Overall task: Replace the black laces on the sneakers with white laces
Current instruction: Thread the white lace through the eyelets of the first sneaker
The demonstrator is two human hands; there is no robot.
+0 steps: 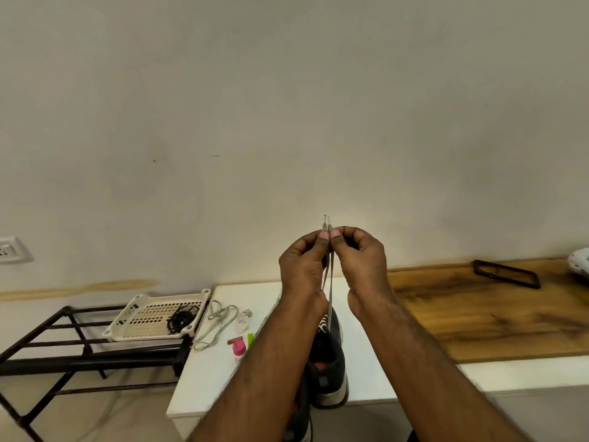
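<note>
- A second dark sneaker (299,416) is seen at the bottom edge, largely hidden behind the left forearm; its lacing cannot be made out.
- A black sneaker (328,362) with a white sole is seen standing on the white table (366,371), heel towards the camera, between the two forearms.
- A white lace (330,288) is threaded through the sneaker's upper eyelets; both its strands are drawn up taut from the shoe, side by side.
- The left hand (302,263) is raised above the shoe, thumb and forefinger pinched on one strand just below its tip.
- The right hand (360,256) is held touching the left at the fingertips, thumb and forefinger pinched on the other strand; the two aglets stand level above the fingers.
- A small pink-capped bottle (238,349) is noted left of the sneaker, with a green item (251,339) and a small red item (234,340) just beside it.
- A loose spare white lace (216,323) lies further left on the table, near a crumpled clear wrapper (243,319), possibly its packaging.
- A cream perforated tray (156,317) rests on a black metal rack (63,346) beside the table; a coiled black lace (181,319) lies in it.
- A wooden board (494,314) lies on the right, bearing a black phone case (506,273).
- A wall socket (11,249) is seen at far left.
</note>
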